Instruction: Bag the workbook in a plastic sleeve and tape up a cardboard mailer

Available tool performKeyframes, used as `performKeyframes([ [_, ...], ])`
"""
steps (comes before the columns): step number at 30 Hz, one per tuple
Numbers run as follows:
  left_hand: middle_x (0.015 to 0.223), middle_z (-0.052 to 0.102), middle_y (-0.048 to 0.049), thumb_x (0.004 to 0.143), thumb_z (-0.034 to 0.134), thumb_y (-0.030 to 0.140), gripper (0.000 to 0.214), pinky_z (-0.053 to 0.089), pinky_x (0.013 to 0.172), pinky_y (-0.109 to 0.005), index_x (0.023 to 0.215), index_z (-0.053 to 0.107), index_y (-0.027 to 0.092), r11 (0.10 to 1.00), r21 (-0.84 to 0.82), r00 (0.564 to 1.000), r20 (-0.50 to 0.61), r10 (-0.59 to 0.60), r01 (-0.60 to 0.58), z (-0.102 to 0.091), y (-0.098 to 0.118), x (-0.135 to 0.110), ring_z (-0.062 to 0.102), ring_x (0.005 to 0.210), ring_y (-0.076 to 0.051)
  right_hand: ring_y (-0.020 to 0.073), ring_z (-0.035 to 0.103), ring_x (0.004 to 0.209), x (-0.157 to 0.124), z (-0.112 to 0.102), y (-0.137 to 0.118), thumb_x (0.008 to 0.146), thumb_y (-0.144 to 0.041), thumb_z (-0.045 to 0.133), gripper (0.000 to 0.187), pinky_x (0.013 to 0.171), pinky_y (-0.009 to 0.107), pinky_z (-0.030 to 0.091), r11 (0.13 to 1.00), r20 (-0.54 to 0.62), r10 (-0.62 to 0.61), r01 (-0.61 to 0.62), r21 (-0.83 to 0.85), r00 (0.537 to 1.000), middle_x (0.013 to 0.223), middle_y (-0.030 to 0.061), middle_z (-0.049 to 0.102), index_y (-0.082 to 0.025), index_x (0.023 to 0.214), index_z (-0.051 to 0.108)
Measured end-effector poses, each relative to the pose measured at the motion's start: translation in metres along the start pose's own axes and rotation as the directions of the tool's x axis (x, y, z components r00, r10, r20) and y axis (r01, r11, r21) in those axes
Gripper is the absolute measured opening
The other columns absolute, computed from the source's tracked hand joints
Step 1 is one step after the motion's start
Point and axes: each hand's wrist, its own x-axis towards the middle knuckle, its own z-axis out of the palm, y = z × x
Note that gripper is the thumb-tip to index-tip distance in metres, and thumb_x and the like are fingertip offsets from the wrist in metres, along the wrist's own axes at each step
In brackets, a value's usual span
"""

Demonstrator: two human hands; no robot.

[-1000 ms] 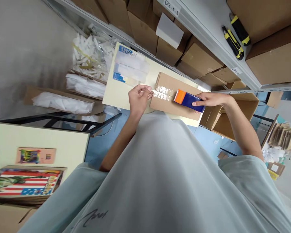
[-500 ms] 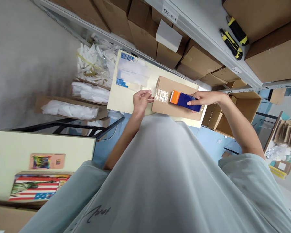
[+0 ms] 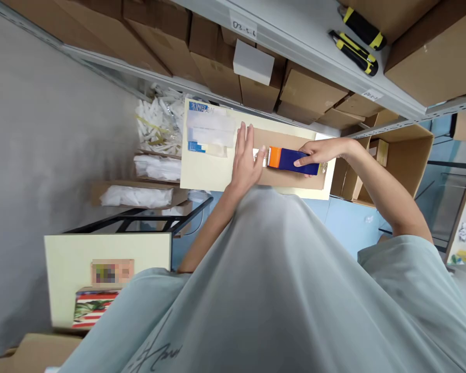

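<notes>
A flat brown cardboard box (image 3: pixel 281 138) lies on the pale yellow tabletop in front of me. My left hand (image 3: pixel 245 163) rests with its fingers stretched out along the box's left end, its thumb over a shiny strip of clear tape (image 3: pixel 259 154). In my right hand (image 3: pixel 314 154) is a tape dispenser (image 3: pixel 288 159) with a dark blue body and an orange toothed end. It lies over the middle of the box, teeth pointing toward my left hand. My right fingers wrap around its far end and are partly hidden under it.
A metal shelf (image 3: pixel 295 49) with cardboard boxes runs along the back, two yellow-black utility knives (image 3: pixel 353 53) on it. Paper sheets in a clear sleeve (image 3: pixel 212 127) lie left on the table (image 3: pixel 202 173). An open carton (image 3: pixel 406 155) stands right; scrap paper (image 3: pixel 159 122) is piled left.
My left hand has gone from pinched fingers beside the box to lying flat on its left end. The tape dispenser stays in my right hand, and the view has shifted slightly.
</notes>
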Motion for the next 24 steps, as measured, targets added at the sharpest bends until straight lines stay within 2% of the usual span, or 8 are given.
performKeyframes([
  [3, 0.193, 0.035, -0.0112, 0.108, 0.056, 0.085, 0.087, 0.021, 0.15, -0.054, 0.177, 0.05, 0.032, 0.998, -0.017, 0.997, 0.031, -0.064, 0.065, 0.014, -0.007, 0.007, 0.025, 0.183, -0.032, 0.0242, 0.076, 0.085, 0.0, 0.0, 0.004, 0.085, -0.092, 0.08, 0.07, 0.085, 0.037, 0.06, 1.0, 0.036, 0.003, -0.003, 0.006, 0.999, 0.084, 0.0066, 0.082, -0.022, 0.08, 0.079],
  [8, 0.19, 0.041, -0.0112, 0.106, 0.054, 0.088, 0.091, 0.029, 0.148, -0.051, 0.179, 0.046, 0.033, 0.996, 0.018, 0.994, 0.065, -0.086, 0.085, 0.015, -0.023, 0.01, 0.039, 0.178, -0.032, 0.0254, 0.08, 0.085, 0.0, 0.002, 0.017, 0.081, -0.095, 0.082, 0.076, 0.083, 0.037, 0.062, 0.999, 0.028, -0.004, 0.002, 0.052, 1.0, 0.078, 0.0061, 0.082, -0.02, 0.084, 0.081],
  [14, 0.186, 0.049, -0.0123, 0.103, 0.06, 0.09, 0.089, 0.032, 0.146, -0.045, 0.17, 0.058, 0.031, 0.994, 0.057, 0.995, 0.03, -0.09, 0.088, 0.022, -0.022, 0.013, 0.042, 0.176, -0.031, 0.0267, 0.082, 0.092, -0.009, 0.0, 0.05, 0.087, -0.084, 0.086, 0.066, 0.085, 0.037, 0.063, 0.995, -0.035, -0.06, 0.062, 0.077, 0.998, 0.085, 0.0046, 0.084, -0.018, 0.092, 0.083],
  [16, 0.183, 0.052, -0.0137, 0.101, 0.064, 0.088, 0.086, 0.035, 0.145, -0.046, 0.166, 0.062, 0.031, 0.993, 0.067, 0.995, 0.0, -0.102, 0.102, 0.028, -0.03, 0.014, 0.046, 0.174, -0.032, 0.0253, 0.082, 0.092, -0.025, -0.002, 0.071, 0.087, -0.084, 0.086, 0.066, 0.085, 0.035, 0.063, 0.996, -0.057, -0.047, 0.051, 0.078, 0.997, 0.086, 0.0041, 0.083, -0.018, 0.091, 0.083],
  [18, 0.178, 0.058, -0.0172, 0.099, 0.068, 0.086, 0.085, 0.037, 0.143, -0.049, 0.161, 0.066, 0.028, 0.988, 0.082, 0.991, -0.009, -0.133, 0.133, 0.035, -0.049, 0.011, 0.051, 0.171, -0.034, 0.0241, 0.082, 0.093, -0.048, -0.005, 0.097, 0.086, -0.085, 0.086, 0.066, 0.085, 0.034, 0.063, 0.996, -0.08, -0.005, 0.012, 0.084, 0.997, 0.088, 0.0036, 0.083, -0.019, 0.089, 0.082],
  [22, 0.156, 0.076, -0.0208, 0.091, 0.074, 0.082, 0.079, 0.043, 0.138, -0.058, 0.148, 0.073, 0.027, 0.954, 0.105, 0.959, -0.03, -0.28, 0.282, 0.053, -0.095, -0.007, 0.067, 0.156, -0.036, 0.0245, 0.082, 0.091, -0.105, -0.008, 0.161, 0.079, -0.088, 0.09, 0.067, 0.082, 0.037, 0.063, 0.984, -0.124, 0.174, -0.167, 0.066, 0.977, 0.089, 0.0032, 0.082, -0.022, 0.086, 0.08],
  [24, 0.151, 0.079, -0.0203, 0.094, 0.071, 0.08, 0.074, 0.047, 0.135, -0.057, 0.146, 0.074, 0.027, 0.935, 0.091, 0.938, -0.097, -0.333, 0.341, 0.061, -0.103, -0.017, 0.073, 0.149, -0.035, 0.0266, 0.083, 0.092, -0.128, -0.008, 0.192, 0.079, -0.089, 0.09, 0.067, 0.084, 0.042, 0.064, 0.974, -0.212, 0.226, -0.222, 0.044, 0.951, 0.09, 0.004, 0.084, -0.023, 0.085, 0.08],
])
